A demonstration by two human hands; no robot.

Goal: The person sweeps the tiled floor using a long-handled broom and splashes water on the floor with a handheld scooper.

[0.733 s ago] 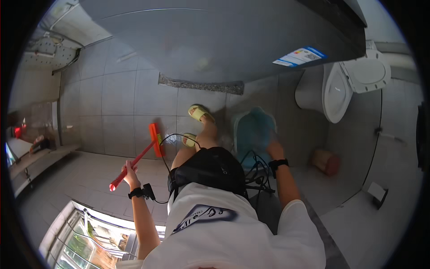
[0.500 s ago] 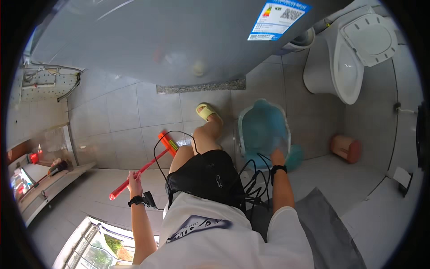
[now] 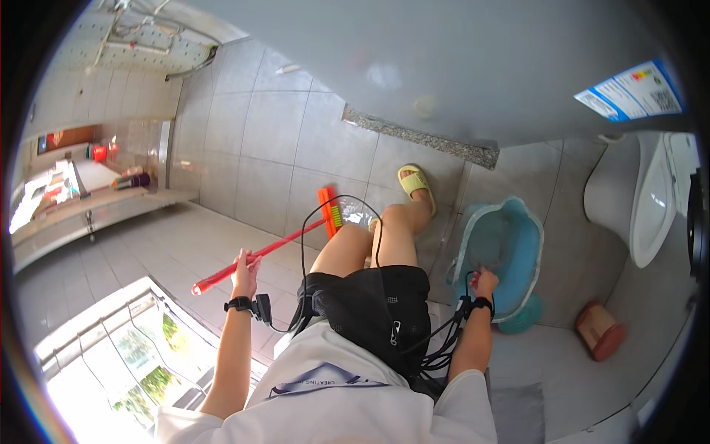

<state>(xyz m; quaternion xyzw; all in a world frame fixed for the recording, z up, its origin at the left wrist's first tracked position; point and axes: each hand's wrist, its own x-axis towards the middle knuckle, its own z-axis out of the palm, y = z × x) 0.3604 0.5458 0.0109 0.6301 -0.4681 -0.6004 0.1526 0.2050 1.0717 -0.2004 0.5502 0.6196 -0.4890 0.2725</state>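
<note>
Floor brush (image 3: 288,240) in curled fingers of the left hand (image 3: 245,273) adjoins seemingly undried tile (image 3: 356,214); whether the right hand (image 3: 484,282) pinches anything, I cannot tell.

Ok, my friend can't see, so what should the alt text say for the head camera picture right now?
A person's left hand holds the red handle of an orange-headed brush, and their right hand is at a light-blue tub. One foot wears a yellow-green slipper on a grey tiled floor, with a white toilet at the right.
</note>
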